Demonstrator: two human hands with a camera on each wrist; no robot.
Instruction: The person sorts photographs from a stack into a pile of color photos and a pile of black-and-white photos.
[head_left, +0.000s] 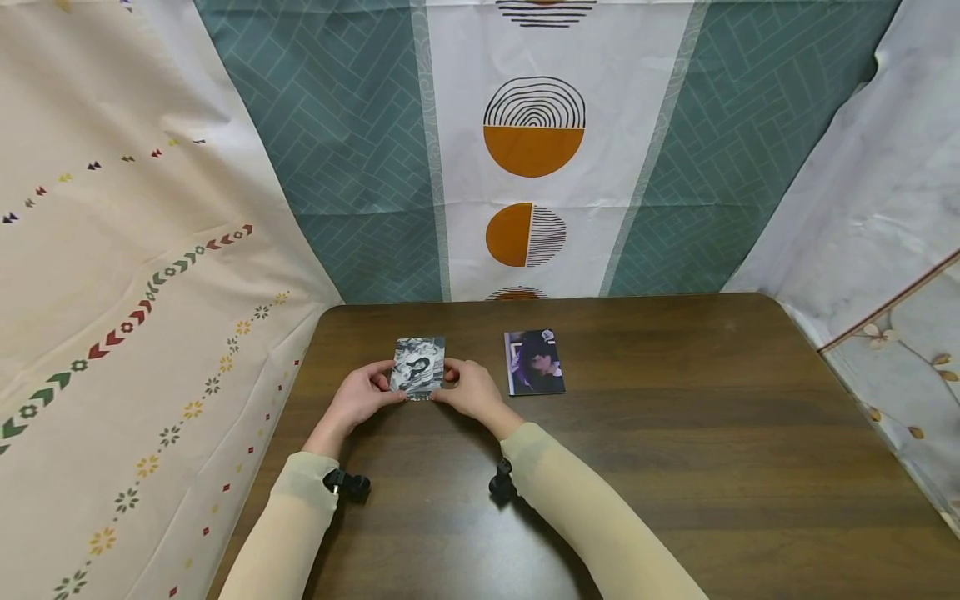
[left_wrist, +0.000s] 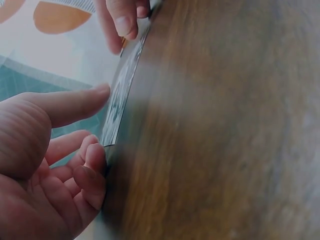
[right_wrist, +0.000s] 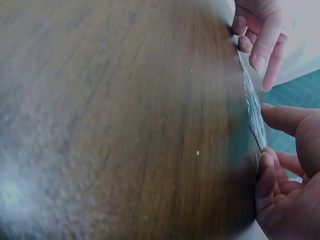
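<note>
A black-and-white photo card [head_left: 417,365] lies flat at the table's far left part, between the two hands. My left hand [head_left: 362,397] holds its left side, the thumb tip at the near edge and the curled fingers at the left edge. On the opposite side my right hand [head_left: 474,390] grips it the same way, thumb at the near edge and fingers along the right edge. The left wrist view shows the card [left_wrist: 120,97] nearly edge-on, low over the wood. In the right wrist view, the card [right_wrist: 254,107] runs between both hands' fingertips.
A purple-toned photo card [head_left: 535,363] with a dark-haired figure lies to the right of the right hand. Brown wooden table [head_left: 712,450] extends right and toward the viewer. Patterned cloth [head_left: 360,150] hangs behind the far edge, with more fabric on both sides.
</note>
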